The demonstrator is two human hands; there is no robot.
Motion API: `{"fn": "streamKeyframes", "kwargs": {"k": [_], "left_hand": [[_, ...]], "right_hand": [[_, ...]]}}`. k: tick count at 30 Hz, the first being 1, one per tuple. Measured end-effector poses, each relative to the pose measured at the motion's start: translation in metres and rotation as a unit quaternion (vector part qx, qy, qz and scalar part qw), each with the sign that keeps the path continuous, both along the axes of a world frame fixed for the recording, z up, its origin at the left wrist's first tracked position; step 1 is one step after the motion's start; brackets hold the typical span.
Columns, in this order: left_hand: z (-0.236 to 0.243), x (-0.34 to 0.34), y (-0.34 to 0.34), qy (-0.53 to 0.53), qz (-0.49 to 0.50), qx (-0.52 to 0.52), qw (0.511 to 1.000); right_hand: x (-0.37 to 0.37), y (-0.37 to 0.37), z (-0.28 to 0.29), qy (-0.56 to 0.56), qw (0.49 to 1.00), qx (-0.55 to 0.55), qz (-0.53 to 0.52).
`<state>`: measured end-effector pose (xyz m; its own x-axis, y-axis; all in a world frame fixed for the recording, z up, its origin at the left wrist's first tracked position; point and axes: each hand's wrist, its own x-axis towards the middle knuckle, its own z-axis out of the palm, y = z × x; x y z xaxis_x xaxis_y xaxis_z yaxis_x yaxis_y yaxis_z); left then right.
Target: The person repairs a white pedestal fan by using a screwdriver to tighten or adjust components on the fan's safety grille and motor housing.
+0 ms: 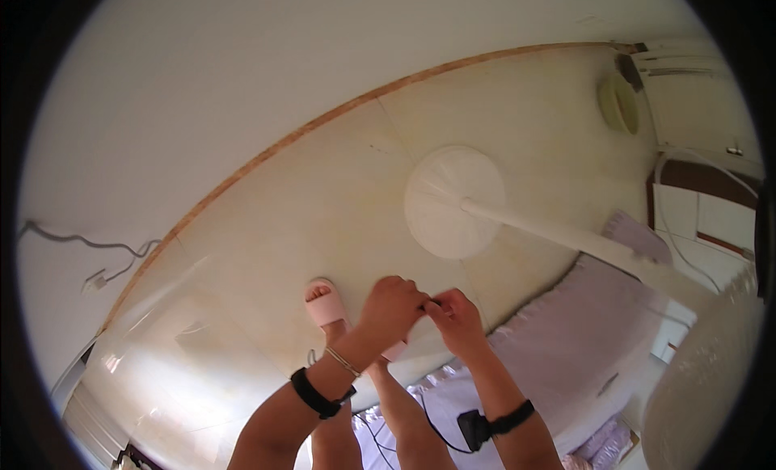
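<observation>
My left hand (393,305) and my right hand (458,318) meet in front of me, above the floor. Both have their fingers closed, and the fingertips come together on a small dark object (432,303). Most of it is hidden by the fingers, so its kind cannot be made out. A black strap (315,393) and a thin bracelet (343,362) circle my left wrist. Round my right forearm runs another black strap with a small dark box (474,429) on it.
A fan-like stand with a round white base (454,202) and slanting pole (558,237) stands ahead to the right. Lilac cloth (566,333) covers furniture at the right. A green basin (618,104) sits far right. Pink slippers (326,307) are on my feet. A grey cable (89,238) hangs left.
</observation>
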<state>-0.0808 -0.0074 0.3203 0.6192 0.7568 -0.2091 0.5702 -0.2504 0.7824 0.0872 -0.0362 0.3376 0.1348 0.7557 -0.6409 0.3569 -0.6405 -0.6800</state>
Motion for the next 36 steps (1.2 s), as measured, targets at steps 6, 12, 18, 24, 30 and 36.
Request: {"fn": "streamKeyframes", "kwargs": {"k": [6, 12, 18, 24, 30, 36], "left_hand": [[0.075, -0.025, -0.030, -0.061, 0.139, 0.018, 0.988], [0.143, -0.049, -0.080, -0.102, 0.170, 0.028, 0.980], [0.215, -0.041, -0.099, -0.072, 0.076, 0.050, 0.993], [0.302, -0.009, -0.107, -0.064, -0.002, 0.082, 0.995], [0.361, 0.043, -0.117, -0.027, -0.074, 0.039, 0.996], [0.393, 0.089, -0.117, -0.005, -0.107, 0.045, 0.993]], "right_hand": [[-0.030, -0.009, 0.080, 0.022, 1.000, 0.005, 0.003], [-0.026, -0.051, 0.151, 0.000, 0.995, 0.051, 0.085], [-0.015, -0.094, 0.214, 0.017, 0.993, 0.053, 0.103], [0.009, -0.129, 0.281, -0.007, 0.993, 0.115, 0.034], [0.078, -0.156, 0.348, -0.120, 0.986, 0.118, -0.011], [0.177, -0.196, 0.382, -0.255, 0.957, 0.133, -0.046]]}}
